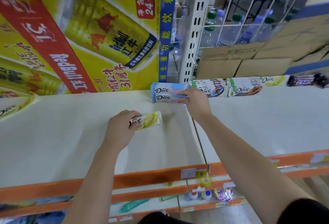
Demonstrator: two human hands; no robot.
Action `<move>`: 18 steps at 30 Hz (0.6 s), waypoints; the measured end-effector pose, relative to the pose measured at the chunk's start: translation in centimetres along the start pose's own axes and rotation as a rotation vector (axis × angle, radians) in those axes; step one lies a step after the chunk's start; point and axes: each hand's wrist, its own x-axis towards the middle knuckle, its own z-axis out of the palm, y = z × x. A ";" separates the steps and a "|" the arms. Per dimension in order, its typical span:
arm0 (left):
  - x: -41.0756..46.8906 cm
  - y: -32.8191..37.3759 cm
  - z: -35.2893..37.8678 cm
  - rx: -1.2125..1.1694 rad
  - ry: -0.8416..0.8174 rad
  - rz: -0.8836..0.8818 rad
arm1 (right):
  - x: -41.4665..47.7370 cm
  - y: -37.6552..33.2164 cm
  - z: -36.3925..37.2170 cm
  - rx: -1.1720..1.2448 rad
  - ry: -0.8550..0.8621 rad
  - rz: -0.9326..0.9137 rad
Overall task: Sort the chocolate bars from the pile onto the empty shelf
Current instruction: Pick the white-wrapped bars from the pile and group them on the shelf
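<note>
My left hand (121, 129) is curled round a yellow bar (151, 120) low over the middle of the white shelf (62, 134). My right hand (195, 101) grips the right end of the blue bars (167, 94) stacked at the far edge, just beside the green-topped stacks (208, 86). The other yellow bar (272, 80) lies far right, past the green-topped stacks, so taking mine there means crossing my right arm, and I could knock the blue bars askew or drop mine in the wrong row.
</note>
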 end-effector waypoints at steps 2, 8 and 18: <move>0.4 -0.1 -0.2 -0.007 -0.016 0.016 | 1.2 0.0 0.7 -0.050 0.039 -0.009; 1.6 -0.4 -0.5 -0.025 -0.038 0.080 | 2.9 0.4 1.9 -0.234 0.088 0.025; 3.1 1.3 1.1 -0.080 -0.097 0.106 | 1.8 2.2 1.3 -0.092 0.214 -0.021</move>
